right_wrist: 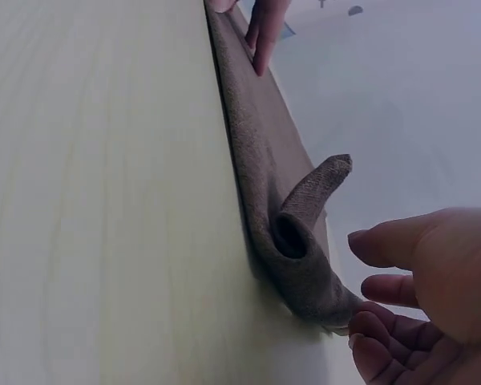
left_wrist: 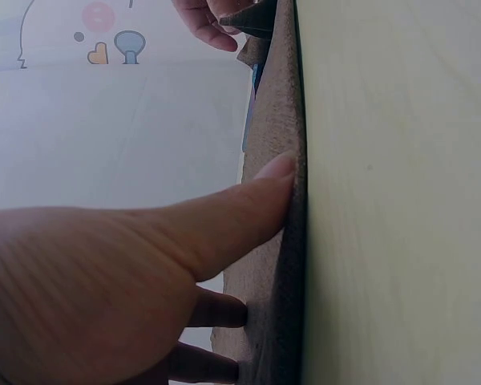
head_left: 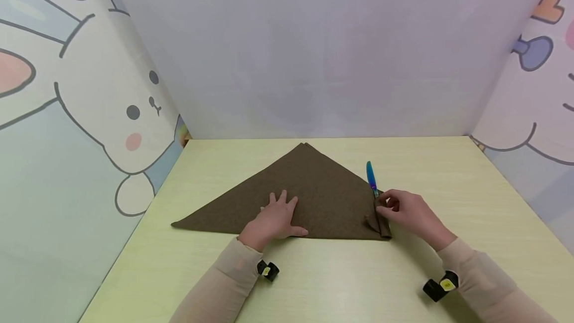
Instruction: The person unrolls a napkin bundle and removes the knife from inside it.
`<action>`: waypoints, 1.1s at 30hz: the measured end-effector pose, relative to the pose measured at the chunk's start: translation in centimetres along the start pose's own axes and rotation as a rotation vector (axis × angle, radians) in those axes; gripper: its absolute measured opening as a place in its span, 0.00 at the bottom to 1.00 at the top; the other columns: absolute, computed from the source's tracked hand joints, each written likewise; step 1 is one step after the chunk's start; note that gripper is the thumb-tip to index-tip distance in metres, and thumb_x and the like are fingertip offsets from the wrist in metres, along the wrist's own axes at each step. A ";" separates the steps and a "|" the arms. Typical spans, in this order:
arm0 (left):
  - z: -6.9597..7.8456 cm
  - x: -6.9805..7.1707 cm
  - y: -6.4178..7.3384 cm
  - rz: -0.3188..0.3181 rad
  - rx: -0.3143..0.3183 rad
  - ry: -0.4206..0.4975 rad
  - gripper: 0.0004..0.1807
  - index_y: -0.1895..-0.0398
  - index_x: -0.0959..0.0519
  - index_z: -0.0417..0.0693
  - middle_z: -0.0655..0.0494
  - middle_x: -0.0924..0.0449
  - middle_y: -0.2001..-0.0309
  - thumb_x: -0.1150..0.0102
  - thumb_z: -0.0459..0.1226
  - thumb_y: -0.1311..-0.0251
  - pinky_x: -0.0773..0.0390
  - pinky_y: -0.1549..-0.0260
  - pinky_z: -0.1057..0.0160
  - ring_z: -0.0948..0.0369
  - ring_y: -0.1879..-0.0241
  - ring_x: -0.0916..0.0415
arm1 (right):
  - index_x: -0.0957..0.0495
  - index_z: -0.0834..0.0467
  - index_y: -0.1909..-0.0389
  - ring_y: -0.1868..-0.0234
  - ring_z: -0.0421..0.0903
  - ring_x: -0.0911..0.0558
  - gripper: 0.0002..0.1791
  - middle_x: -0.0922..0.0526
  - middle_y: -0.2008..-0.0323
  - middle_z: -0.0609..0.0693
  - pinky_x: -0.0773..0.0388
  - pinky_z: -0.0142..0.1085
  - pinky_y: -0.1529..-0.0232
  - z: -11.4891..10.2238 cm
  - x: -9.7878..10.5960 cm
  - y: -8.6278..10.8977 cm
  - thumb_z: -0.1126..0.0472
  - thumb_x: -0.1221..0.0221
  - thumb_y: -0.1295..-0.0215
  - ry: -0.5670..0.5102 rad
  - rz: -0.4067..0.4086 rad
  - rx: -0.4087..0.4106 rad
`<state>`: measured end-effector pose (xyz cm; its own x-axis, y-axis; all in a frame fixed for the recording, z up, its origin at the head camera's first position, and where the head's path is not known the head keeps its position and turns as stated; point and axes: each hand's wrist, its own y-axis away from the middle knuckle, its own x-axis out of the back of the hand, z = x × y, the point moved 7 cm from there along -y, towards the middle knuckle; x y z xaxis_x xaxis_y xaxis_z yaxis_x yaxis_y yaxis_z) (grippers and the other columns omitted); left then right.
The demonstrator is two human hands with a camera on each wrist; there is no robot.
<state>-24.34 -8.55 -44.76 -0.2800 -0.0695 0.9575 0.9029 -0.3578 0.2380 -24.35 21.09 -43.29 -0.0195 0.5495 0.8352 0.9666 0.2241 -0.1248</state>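
A brown cloth point(head_left: 332, 188), folded into a triangle, lies on the table with its peak pointing away. My left hand point(head_left: 275, 218) rests on its middle with fingers spread, the thumb along the near edge. The cloth's right corner is turned over into a small roll point(right_wrist: 293, 241) with a loose flap standing up. From the far end of that roll sticks a shiny blue-purple table knife point(head_left: 370, 176), its lower part hidden in the cloth. My right hand point(head_left: 410, 211) is at the roll, fingers loosely bent. In the right wrist view, the thumb is apart from the cloth and fingertips touch its edge.
The pale wooden table point(head_left: 336, 278) ends at a plain light backdrop point(head_left: 314, 64). Side panels carry cartoon drawings, a rabbit point(head_left: 112, 113) at the left and another figure at the right. Small black cameras point(head_left: 441, 285) sit on both wrists.
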 end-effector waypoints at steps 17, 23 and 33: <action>-0.1 0.1 -0.1 0.001 -0.005 0.006 0.51 0.30 0.46 0.50 0.40 0.57 0.30 0.44 0.65 0.53 0.38 0.51 0.35 0.35 0.35 0.60 | 0.21 0.61 0.63 0.75 0.40 0.28 0.14 0.25 0.76 0.44 0.29 0.35 0.73 -0.8 -1.0 -0.2 0.59 0.33 0.50 0.081 0.044 0.025; -0.1 0.0 0.0 -0.001 -0.007 0.010 0.51 0.30 0.46 0.50 0.40 0.57 0.30 0.44 0.65 0.53 0.38 0.51 0.35 0.35 0.35 0.60 | 0.22 0.62 0.64 0.76 0.42 0.29 0.13 0.25 0.76 0.46 0.30 0.36 0.75 -1.1 -0.9 -0.1 0.62 0.35 0.50 0.082 0.055 -0.016; 0.0 0.1 -0.1 0.001 -0.004 0.010 0.51 0.30 0.46 0.50 0.40 0.57 0.30 0.44 0.65 0.53 0.38 0.51 0.35 0.35 0.35 0.60 | 0.24 0.61 0.67 0.76 0.42 0.28 0.16 0.25 0.77 0.47 0.29 0.36 0.75 -0.9 -1.0 -0.2 0.56 0.32 0.51 0.097 0.068 -0.017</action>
<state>-24.43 -8.56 -44.68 -0.2823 -0.0792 0.9561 0.9021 -0.3611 0.2364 -24.26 19.78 -43.61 0.0704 0.4825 0.8730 0.9690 0.1747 -0.1747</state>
